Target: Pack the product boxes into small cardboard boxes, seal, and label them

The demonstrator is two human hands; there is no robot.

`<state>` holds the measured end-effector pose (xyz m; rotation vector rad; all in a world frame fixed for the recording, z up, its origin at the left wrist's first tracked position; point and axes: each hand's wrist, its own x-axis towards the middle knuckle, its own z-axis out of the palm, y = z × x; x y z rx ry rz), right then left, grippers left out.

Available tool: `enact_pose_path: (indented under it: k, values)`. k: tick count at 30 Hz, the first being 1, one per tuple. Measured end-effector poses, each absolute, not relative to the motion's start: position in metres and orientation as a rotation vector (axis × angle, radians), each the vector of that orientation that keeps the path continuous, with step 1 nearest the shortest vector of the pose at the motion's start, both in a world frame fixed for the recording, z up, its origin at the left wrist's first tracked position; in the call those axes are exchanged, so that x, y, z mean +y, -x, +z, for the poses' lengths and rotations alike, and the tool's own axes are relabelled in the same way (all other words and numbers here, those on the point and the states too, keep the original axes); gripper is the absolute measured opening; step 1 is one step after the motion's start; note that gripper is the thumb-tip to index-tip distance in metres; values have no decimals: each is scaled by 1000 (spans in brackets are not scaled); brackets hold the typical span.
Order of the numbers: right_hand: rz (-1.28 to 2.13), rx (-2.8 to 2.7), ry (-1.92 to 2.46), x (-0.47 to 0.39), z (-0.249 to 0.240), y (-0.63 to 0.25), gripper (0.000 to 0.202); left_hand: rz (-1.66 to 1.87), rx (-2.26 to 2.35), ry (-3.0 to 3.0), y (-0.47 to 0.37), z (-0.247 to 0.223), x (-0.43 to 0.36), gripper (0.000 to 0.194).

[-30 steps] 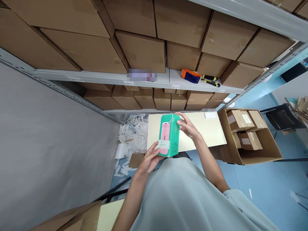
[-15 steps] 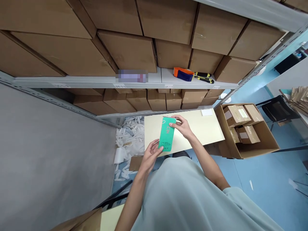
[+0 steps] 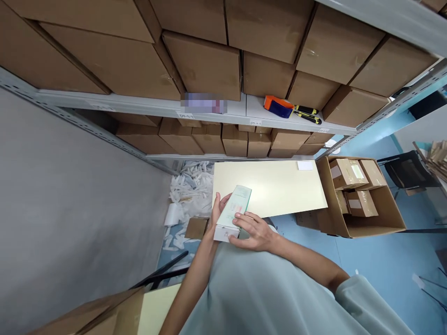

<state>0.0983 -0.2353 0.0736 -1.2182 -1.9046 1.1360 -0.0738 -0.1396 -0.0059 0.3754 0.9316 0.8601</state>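
A long pale green box (image 3: 233, 207) is held tilted over the near left edge of the cream board (image 3: 275, 186). Its white end faces my body. My left hand (image 3: 215, 215) grips the box along its left side, the fingers partly hidden behind it. On the right side and near the white end, my right hand (image 3: 253, 232) rests with its fingers spread against the box. A white card (image 3: 305, 165) lies at the board's far right corner.
Shelves with cardboard boxes (image 3: 268, 77) stand ahead, holding an orange and blue tape roll (image 3: 278, 106) and yellow-black cutters (image 3: 307, 114). An open carton (image 3: 377, 223) with smaller boxes is at right. White scraps (image 3: 192, 188) lie left of the board.
The box has turned in my hands, from its bright green face to a pale face and white end. It is nearer my body. My right hand has moved from its far end to its near end.
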Motion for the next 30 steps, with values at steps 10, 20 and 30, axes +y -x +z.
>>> enact_pose_path:
  k: [10,20,30]
  values:
    - [780,-1252,1461,-173,98,-136,45,1172,1301,-715,85,27,-169,56]
    - [1675,-281,1576,-106,33,-158,31,1259,1366,-1565,85,77,-173,94]
    - [1938,-129,1742,-103,-41,-123,18,1137,1508,-1500,87,44,-164,73]
